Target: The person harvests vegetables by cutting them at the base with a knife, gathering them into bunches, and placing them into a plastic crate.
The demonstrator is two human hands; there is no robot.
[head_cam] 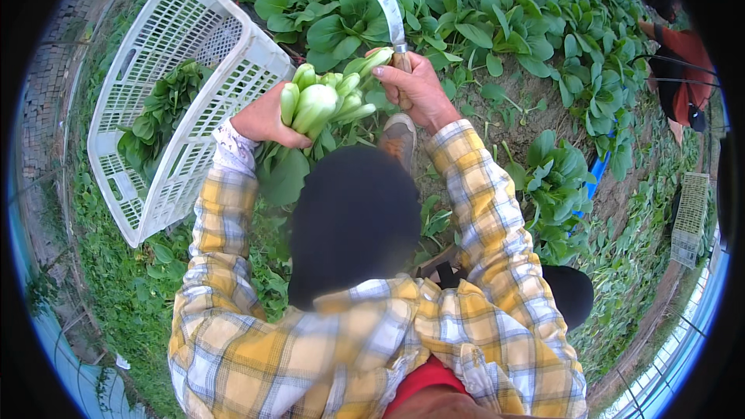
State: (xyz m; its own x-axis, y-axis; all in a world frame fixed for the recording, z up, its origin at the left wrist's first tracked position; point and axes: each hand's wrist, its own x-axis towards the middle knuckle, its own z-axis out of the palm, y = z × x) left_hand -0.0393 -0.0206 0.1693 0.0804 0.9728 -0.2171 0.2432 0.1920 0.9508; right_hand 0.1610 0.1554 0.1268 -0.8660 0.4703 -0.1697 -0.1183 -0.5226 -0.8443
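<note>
My left hand (268, 117) grips a bunch of cut bok choy (317, 103), its pale stem ends turned up and its dark leaves hanging below. In my right hand (412, 86) is a sickle (391, 11), held by its wooden handle with the curved metal blade pointing away from me. A pale green stalk (378, 60) lies against the thumb and fingers of that same hand, right of the bunch. Just left of my left hand stands a white plastic crate (233, 73), tilted in view, with leafy greens (157, 116) inside.
Rows of growing bok choy (483, 17) spread ahead and to the right. Leafy plants (556, 186) lie or stand beside a blue strip (596, 171). Another person (684, 75) is at the far right, above a second crate (691, 218). My shoe (399, 138) rests on the soil.
</note>
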